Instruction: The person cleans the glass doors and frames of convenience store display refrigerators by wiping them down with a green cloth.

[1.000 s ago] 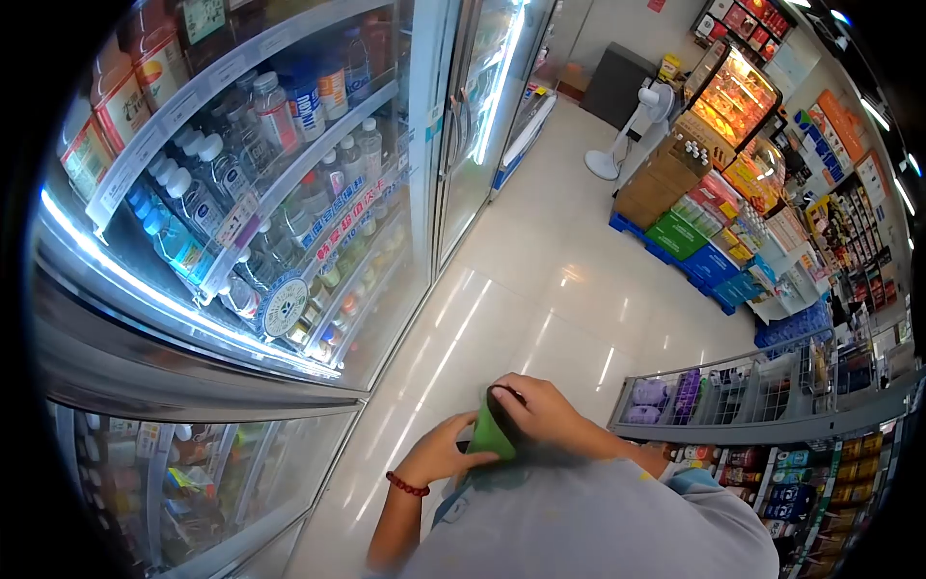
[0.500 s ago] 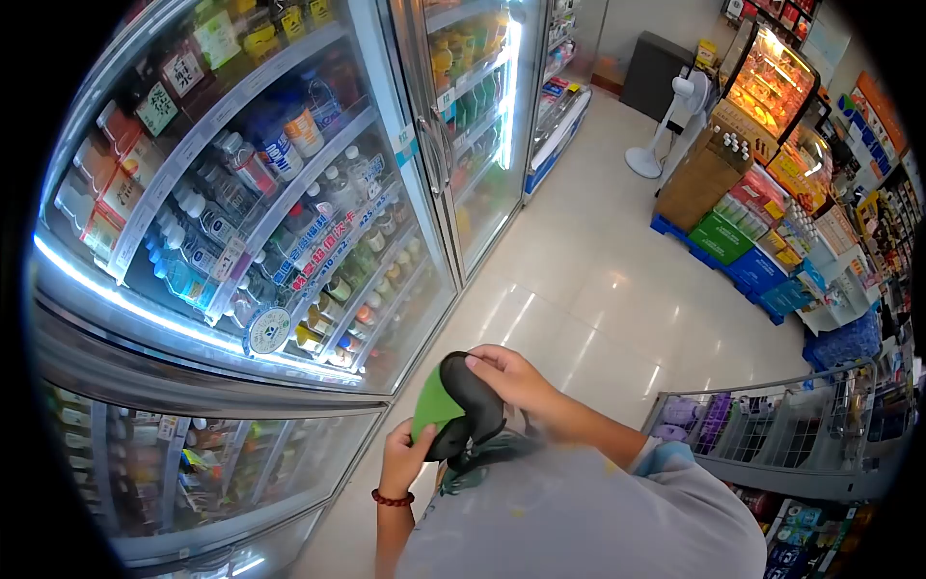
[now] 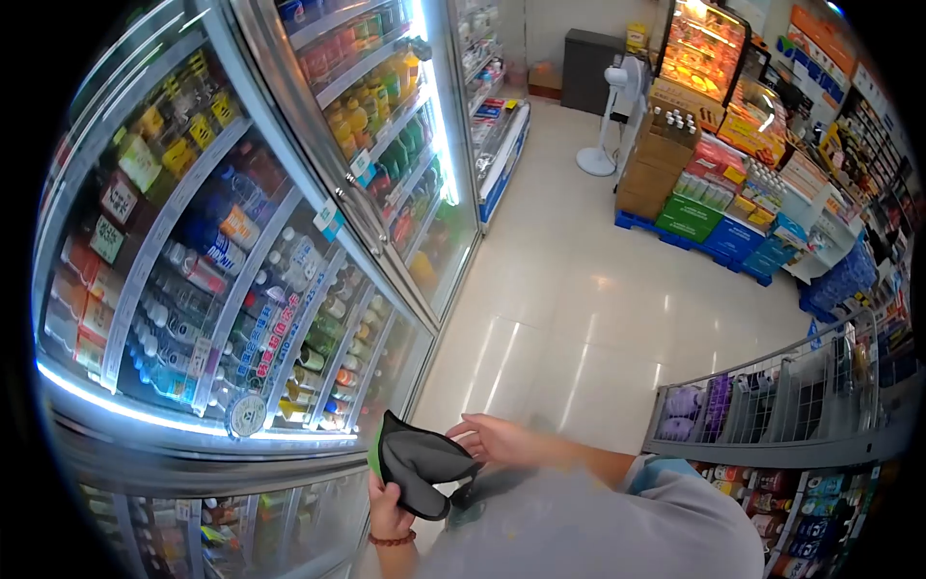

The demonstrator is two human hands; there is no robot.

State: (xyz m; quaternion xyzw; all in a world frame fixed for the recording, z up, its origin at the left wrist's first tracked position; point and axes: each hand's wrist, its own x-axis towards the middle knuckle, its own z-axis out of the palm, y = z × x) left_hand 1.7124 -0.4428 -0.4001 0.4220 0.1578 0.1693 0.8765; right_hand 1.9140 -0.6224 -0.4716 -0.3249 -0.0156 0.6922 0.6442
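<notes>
My left hand (image 3: 390, 511) grips the lower left edge of a soft green-and-black piece (image 3: 413, 463) shaped like an eye mask, its thumb on the dark face. The black inner side with its notch faces up, and a green strip shows along the left edge. At the piece's upper right, my right hand (image 3: 497, 440) has its fingers stretched out; whether a fingertip touches the edge I cannot tell. A reddish beaded bracelet (image 3: 393, 539) circles my left wrist. Dark straps near the piece's right end are partly blurred against my grey shirt (image 3: 588, 526).
Glass-door drink fridges (image 3: 386, 217) line the left side. A white fan (image 3: 608, 116) stands on the tiled floor (image 3: 550, 261). Cartons (image 3: 690, 217) are stacked on a blue pallet (image 3: 743, 271) at right, near a lit food warmer (image 3: 702, 53). A wire rack (image 3: 772, 410) stands at lower right.
My right hand has come off the piece's upper edge and its fingers have straightened. The piece has turned, showing more black inside and less green. My view has shifted right.
</notes>
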